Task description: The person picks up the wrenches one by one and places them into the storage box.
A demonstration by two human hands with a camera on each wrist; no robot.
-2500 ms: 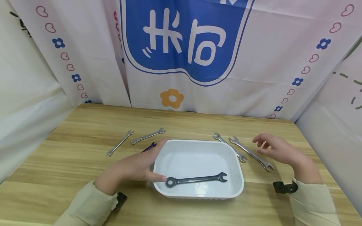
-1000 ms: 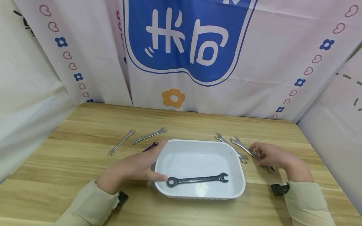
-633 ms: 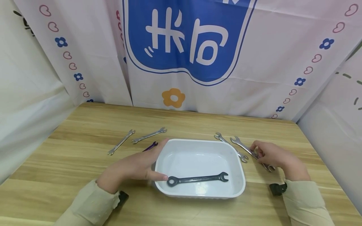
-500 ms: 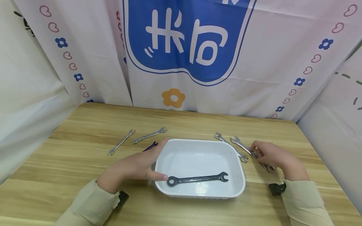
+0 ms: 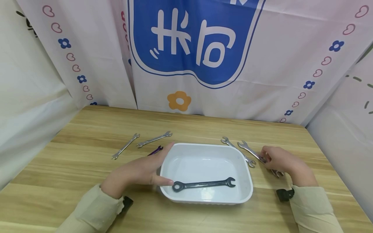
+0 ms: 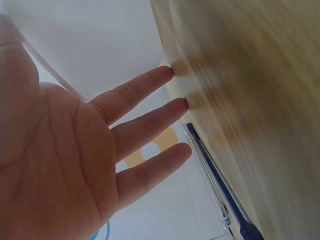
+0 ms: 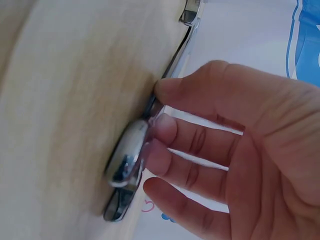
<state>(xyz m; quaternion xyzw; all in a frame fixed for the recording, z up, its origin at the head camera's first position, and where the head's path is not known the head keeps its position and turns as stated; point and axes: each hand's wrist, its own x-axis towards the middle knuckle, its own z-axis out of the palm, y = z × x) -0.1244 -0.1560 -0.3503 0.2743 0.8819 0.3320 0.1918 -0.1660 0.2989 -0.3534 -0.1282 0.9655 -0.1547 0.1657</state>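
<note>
At the right, my right hand [image 5: 281, 160] pinches the shaft of a silver open-ended wrench [image 5: 248, 149] between thumb and fingers. In the right wrist view, the thumb lies on one side of that wrench [image 7: 127, 155] and fingertips on the other. My left hand [image 5: 140, 171] rests against the left side of a white dish [image 5: 205, 202], its thumb over the rim. The left wrist view shows several of its fingers [image 6: 150, 122] spread and straight, the tips near the tabletop. A black combination wrench [image 5: 204, 184] lies inside the dish, close to the left thumb.
Another silver wrench [image 5: 247, 160] lies against the dish's right side. Two more silver wrenches [image 5: 126, 146] lie at the left, with a purple wrench [image 5: 155, 150] partly hidden behind my left hand. A printed cloth [image 5: 262, 94] hangs behind the wooden table [image 5: 87, 129].
My right hand has come down and left from above the table onto the silver wrench, and its fingers have closed on the shaft. The left hand and dish stay in place.
</note>
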